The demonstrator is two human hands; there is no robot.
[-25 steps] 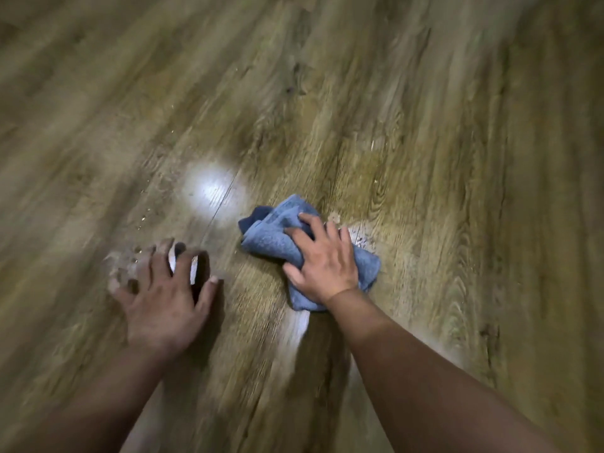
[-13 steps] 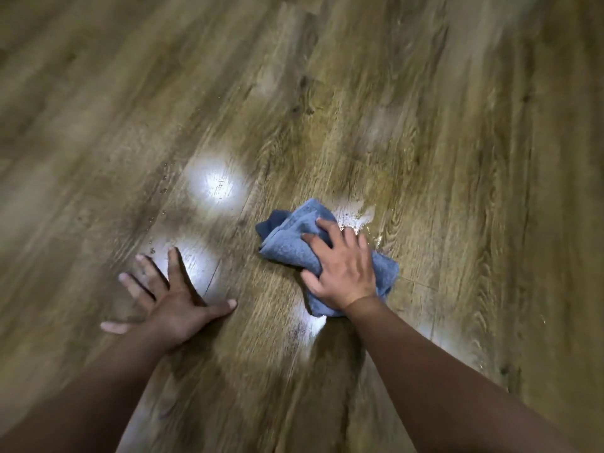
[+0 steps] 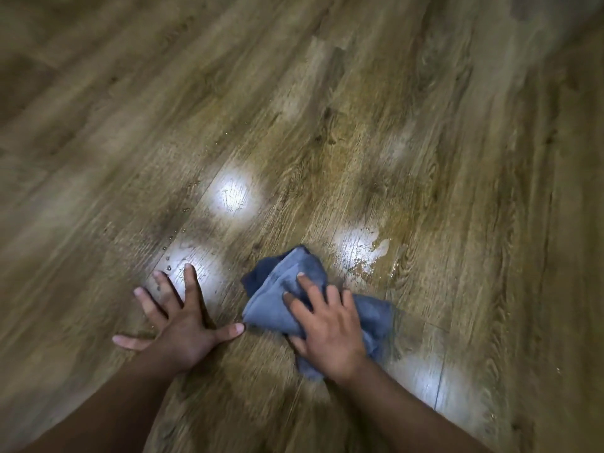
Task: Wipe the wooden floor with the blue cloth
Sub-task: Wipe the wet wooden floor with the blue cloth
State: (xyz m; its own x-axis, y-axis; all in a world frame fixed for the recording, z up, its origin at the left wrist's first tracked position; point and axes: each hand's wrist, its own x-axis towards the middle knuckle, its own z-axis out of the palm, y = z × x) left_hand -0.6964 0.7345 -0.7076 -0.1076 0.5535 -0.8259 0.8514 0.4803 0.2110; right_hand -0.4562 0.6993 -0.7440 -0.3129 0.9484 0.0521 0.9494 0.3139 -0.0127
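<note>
Wooden floor (image 3: 392,125): left hand (image 3: 183,328) splayed flat; right hand (image 3: 330,331) fingers loosely curled, pressing the blue cloth (image 3: 281,299).

Text: none can be read
Labels, brands: none legible on the blue cloth (image 3: 281,299)
Numbers, signs: none legible on the wooden floor (image 3: 425,125)
</note>
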